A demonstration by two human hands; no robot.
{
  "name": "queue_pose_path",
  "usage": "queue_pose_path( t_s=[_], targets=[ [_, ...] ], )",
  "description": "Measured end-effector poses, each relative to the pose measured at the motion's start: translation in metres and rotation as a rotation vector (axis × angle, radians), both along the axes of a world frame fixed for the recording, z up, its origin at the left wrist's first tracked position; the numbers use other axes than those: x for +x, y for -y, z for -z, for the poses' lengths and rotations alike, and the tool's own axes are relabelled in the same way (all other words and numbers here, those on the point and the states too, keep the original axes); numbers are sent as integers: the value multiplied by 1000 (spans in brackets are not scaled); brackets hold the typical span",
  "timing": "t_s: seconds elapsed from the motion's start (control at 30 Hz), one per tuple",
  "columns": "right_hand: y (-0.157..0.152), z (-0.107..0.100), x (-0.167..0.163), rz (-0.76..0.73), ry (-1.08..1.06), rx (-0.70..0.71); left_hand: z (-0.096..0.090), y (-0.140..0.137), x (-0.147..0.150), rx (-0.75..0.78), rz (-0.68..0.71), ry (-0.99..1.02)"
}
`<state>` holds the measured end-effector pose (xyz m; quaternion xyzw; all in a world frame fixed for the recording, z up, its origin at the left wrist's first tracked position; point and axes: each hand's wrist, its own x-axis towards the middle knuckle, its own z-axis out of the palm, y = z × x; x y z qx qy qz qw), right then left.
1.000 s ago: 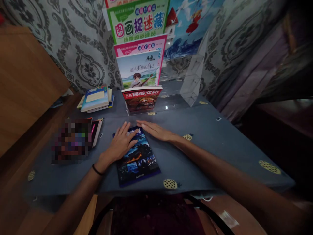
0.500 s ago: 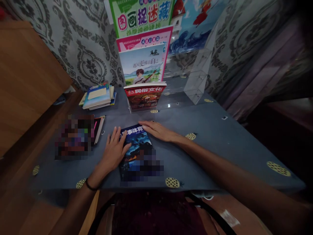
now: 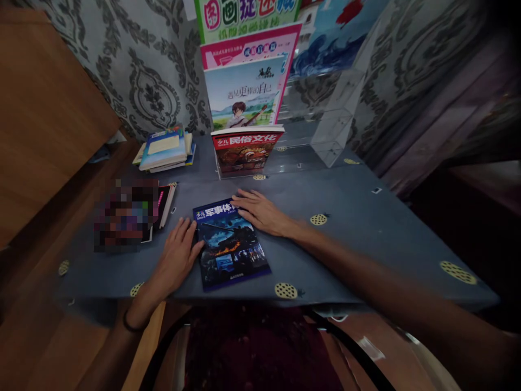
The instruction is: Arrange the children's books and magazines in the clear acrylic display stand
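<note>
A dark blue book (image 3: 230, 244) with a battle picture on its cover lies flat and closed near the front of the table. My left hand (image 3: 177, 252) rests along its left edge, fingers stretched out, thumb by the cover. Over the book's upper right corner lies my right hand (image 3: 260, 213), open and flat, hiding part of the title. Behind the book, a clear acrylic stand (image 3: 331, 125) holds several upright books. The lowest is a red and brown book (image 3: 244, 152); above it show a light blue book (image 3: 244, 89) and a pink-edged book (image 3: 252, 46).
To the left lies a stack of books (image 3: 165, 201), its top blurred out. Farther back sits another stack with a blue and white book (image 3: 163, 149) on top. A blue-grey cloth with pineapples (image 3: 345, 260) covers the table. Wooden furniture (image 3: 49, 130) stands at the left.
My left hand has slid left off the cover to the book's edge, uncovering more of the title. My right hand stays at the upper right corner. The view has tilted down slightly.
</note>
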<state>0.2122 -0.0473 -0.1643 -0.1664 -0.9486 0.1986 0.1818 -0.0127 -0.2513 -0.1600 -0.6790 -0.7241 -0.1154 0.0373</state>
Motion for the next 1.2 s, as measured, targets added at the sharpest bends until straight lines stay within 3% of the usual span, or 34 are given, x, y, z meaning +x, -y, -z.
queue_pose_path(
  t_s=[0.2,0.43,0.67,0.83,1.2],
  targets=[
    [8,1,2,-96,39,14,-17,-23,-7,-95,85,30],
    [15,-3,33,-159,22,-113,-23,-55,-4,-189,126,46],
    [62,-15,83,-237,3,-160,-24,-53,-1,-208,94,6],
    [94,-17,101,-245,-54,-163,-25,-53,-1,-195,104,5],
    [98,-7,98,-218,-123,-45,-18,-54,-2,-50,119,-47]
  ],
)
